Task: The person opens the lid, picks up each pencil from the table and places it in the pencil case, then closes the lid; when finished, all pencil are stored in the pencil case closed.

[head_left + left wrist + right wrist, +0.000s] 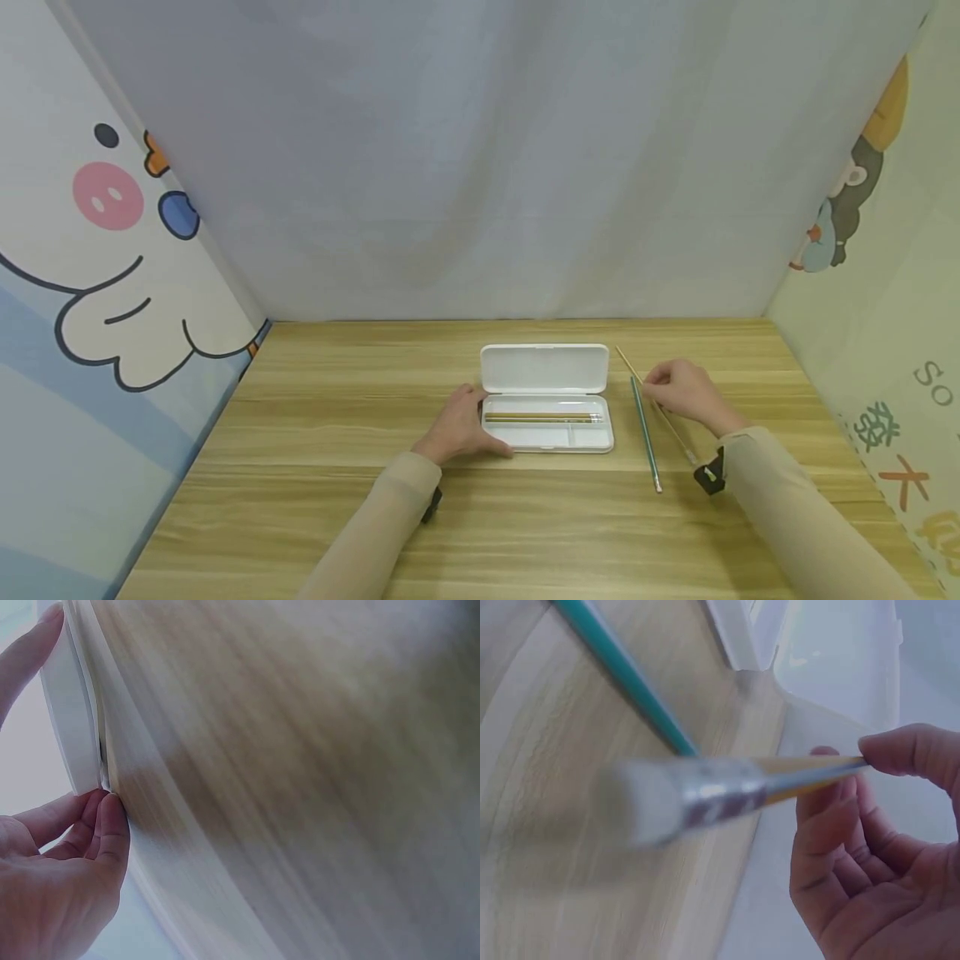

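Observation:
An open white pencil case (525,437) lies on the table, its lid (544,369) raised at the back. Inside rest yellow pencils (536,415), side by side along the rear. My left hand (459,425) grips the case at its left end, thumb by the front corner; the left wrist view shows fingertips against the white wall (71,712). To the right of the case, my right hand (686,390) pinches a yellow pencil (795,780) between thumb and fingers, its white eraser end toward the right wrist camera. A green pencil (647,435) lies between case and right hand.
The wood-grain table (337,383) backs onto a grey curtain (450,167). Printed cartoon panels stand at left (45,208) and right (885,333). A small black device (709,473) sits at the right wrist.

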Demonstrator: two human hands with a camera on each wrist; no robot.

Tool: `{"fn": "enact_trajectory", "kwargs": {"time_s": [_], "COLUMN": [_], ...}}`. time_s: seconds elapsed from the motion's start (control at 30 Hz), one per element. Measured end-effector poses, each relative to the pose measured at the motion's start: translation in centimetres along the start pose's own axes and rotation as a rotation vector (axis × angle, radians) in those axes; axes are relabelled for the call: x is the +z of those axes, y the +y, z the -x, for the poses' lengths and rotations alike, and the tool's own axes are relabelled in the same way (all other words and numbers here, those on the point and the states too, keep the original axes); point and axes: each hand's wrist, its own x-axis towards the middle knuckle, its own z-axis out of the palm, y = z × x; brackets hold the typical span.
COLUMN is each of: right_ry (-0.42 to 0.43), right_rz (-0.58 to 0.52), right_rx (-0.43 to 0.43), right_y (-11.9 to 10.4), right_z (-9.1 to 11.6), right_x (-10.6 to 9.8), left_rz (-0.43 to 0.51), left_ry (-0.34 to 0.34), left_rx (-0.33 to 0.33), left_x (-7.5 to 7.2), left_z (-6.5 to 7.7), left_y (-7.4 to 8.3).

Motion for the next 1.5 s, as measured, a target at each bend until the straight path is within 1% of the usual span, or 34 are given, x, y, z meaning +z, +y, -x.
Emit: {"fn": "enact_trajectory", "kwargs": {"time_s": [0.2,0.27,0.4,0.57,0.77,0.97,1.23,1.5], "right_ry": [-0.034,-0.040,-0.047,-0.074,-0.090,-0.088,-0.125,-0.115], "right_rz": [-0.128,-0.152,-0.171,-0.149,-0.090,-0.034,-0.070,-0.051], "right_rx": [-0.008,-0.012,-0.053,-0.125,-0.225,-0.272,-0.284,-0.296], "right_y": [-0.4,-0.5,-1.0,-1.9,-2.9,-3.1,-3.7,-3.8], "right_z": [-0.2,-0.2,-0.4,-0.9,-1.8,-2.6,-3.1,-3.9], "right_x": [0.2,0.3,0.7,1.4,2.1,2.9,4.3,5.6], "left_rz": [-0.010,-0.007,-0.015,0.000,0.014,0.007,0.019,0.010], "left_ry": [-0.008,-0.009,-0.018,-0.022,-0.025,-0.019,-0.020,-0.014], "left_rx": [-0.013,-0.017,-0.025,-0.017,-0.033,-0.020,-0.017,-0.018], "left_x": [-0.1,-0.1,-0.1,-0.3,-0.4,-0.4,-0.5,-0.6], "left_z": [0.1,0.1,0.1,0.2,0.2,0.2,0.3,0.3], "left_y": [0.0,0.0,0.1,0.4,0.4,0.4,0.4,0.5]}}
